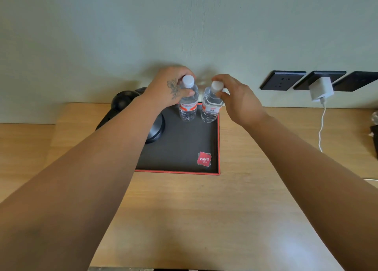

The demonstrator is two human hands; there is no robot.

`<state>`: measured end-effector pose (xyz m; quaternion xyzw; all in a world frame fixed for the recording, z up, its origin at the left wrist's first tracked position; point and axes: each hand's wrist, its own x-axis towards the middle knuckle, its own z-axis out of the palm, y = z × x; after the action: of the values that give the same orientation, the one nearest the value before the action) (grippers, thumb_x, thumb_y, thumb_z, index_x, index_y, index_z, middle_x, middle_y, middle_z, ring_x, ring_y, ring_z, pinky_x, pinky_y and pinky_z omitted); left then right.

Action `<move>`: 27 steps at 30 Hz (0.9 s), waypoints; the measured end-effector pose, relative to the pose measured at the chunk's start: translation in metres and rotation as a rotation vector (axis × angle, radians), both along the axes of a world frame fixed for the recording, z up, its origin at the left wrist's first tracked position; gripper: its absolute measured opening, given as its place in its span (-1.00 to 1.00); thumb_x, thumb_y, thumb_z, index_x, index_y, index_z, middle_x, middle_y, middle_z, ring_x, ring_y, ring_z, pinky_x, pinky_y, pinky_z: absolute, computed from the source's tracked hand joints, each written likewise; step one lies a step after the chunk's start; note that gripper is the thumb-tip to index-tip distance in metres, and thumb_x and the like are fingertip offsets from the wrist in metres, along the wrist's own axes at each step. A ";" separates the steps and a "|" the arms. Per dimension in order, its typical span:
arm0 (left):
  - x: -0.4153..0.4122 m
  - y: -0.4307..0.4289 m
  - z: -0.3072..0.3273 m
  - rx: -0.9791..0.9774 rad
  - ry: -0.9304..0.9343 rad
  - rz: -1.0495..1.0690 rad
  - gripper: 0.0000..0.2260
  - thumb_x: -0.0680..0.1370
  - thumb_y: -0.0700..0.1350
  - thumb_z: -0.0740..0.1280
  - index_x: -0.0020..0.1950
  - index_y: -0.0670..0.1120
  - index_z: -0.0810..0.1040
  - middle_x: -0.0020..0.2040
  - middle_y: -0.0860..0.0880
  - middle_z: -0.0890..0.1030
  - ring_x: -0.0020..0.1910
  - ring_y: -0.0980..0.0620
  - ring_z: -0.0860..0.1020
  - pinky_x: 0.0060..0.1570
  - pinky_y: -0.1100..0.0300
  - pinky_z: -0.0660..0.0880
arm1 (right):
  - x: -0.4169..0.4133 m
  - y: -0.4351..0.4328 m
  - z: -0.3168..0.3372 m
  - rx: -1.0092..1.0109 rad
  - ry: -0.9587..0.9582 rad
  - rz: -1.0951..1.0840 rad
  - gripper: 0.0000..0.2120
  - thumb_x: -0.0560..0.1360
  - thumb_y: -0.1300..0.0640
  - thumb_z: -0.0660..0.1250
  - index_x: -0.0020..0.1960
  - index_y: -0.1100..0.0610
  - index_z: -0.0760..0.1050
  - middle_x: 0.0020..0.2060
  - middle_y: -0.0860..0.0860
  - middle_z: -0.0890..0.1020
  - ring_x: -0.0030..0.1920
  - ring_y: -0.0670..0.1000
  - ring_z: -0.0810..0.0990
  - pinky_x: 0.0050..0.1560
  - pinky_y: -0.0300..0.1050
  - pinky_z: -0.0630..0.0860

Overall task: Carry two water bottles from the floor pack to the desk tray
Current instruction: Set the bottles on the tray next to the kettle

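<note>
Wooden desk point(204, 209) fills the lower field, set against a pale grey-green wall point(122, 25). Both bare forearms reach forward from the near corners toward the far edge of the desk. A dark tray point(180, 148) with a red rim lies at the back of the desk, its far side close to the wall; a red square logo point(204, 159) marks its near right corner. A dark kettle point(155, 127) sits on the left part of the tray, largely hidden behind the left forearm. Three black wall sockets point(283, 80) line the wall to the right, and a white charger point(321, 89) with a trailing white cable point(321, 127) is plugged into the middle one.

Two clear water bottles stand side by side on the far right part of the tray, just beside each other. The left bottle point(188, 105) is upright; the left hand point(167, 86), tattooed on its back, wraps the neck, with fingers behind the white cap and the thumb pressed across the shoulder below it. The right bottle point(211, 107) leans slightly toward its neighbour; the right hand point(239, 99) pinches its cap, forefinger curved over the top and thumb against the neck on the near side. Whether either base rests fully on the tray cannot be told.
</note>
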<state>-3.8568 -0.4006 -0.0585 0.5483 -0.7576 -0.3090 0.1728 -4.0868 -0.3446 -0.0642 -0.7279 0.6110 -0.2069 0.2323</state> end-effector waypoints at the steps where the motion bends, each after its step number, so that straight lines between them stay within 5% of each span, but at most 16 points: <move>1: 0.000 0.000 0.000 -0.001 0.004 -0.003 -0.69 0.52 -0.26 0.59 0.24 -0.22 0.69 0.19 -0.17 0.73 0.20 -0.23 0.67 0.26 -0.07 0.59 | 0.001 0.000 0.000 0.002 0.001 -0.004 -0.68 0.67 0.27 0.28 0.41 0.14 0.48 0.29 0.11 0.63 0.18 0.20 0.62 0.15 -0.05 0.48; 12: -0.002 0.006 -0.011 -0.047 0.012 0.018 -0.71 0.52 -0.18 0.60 0.22 -0.16 0.69 0.14 -0.13 0.73 0.16 -0.22 0.66 0.25 -0.12 0.58 | 0.003 0.002 -0.002 0.006 -0.029 -0.035 -0.69 0.66 0.27 0.30 0.39 0.14 0.49 0.27 0.12 0.64 0.21 0.19 0.62 0.10 -0.17 0.41; 18: -0.007 0.023 -0.016 -0.068 0.066 0.008 -0.72 0.53 -0.20 0.59 0.21 -0.20 0.67 0.10 -0.14 0.73 0.12 -0.21 0.66 0.16 0.08 0.53 | 0.001 0.001 -0.001 0.004 -0.025 -0.020 -0.70 0.66 0.27 0.30 0.38 0.14 0.48 0.26 0.11 0.64 0.20 0.18 0.62 0.12 -0.12 0.44; 21: -0.004 0.023 -0.010 -0.076 0.043 -0.026 -0.68 0.51 -0.11 0.63 0.18 -0.19 0.66 0.05 -0.14 0.72 0.06 -0.23 0.64 0.14 -0.09 0.59 | 0.001 0.001 0.001 0.003 -0.025 -0.012 -0.70 0.66 0.27 0.30 0.38 0.16 0.48 0.26 0.12 0.64 0.21 0.19 0.62 0.17 -0.04 0.48; 27: -0.008 0.023 -0.002 -0.201 -0.292 -0.033 -0.45 0.55 0.26 0.52 0.23 -0.17 0.51 0.10 -0.16 0.56 -0.02 -0.25 0.54 -0.12 -0.09 0.51 | 0.001 0.001 0.000 -0.009 -0.025 -0.011 -0.70 0.65 0.27 0.31 0.38 0.16 0.49 0.26 0.10 0.64 0.19 0.19 0.62 0.15 -0.05 0.48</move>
<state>-3.8650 -0.3774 -0.0606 0.5547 -0.8108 -0.1514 0.1097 -4.0859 -0.3436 -0.0643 -0.7230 0.6111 -0.2199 0.2357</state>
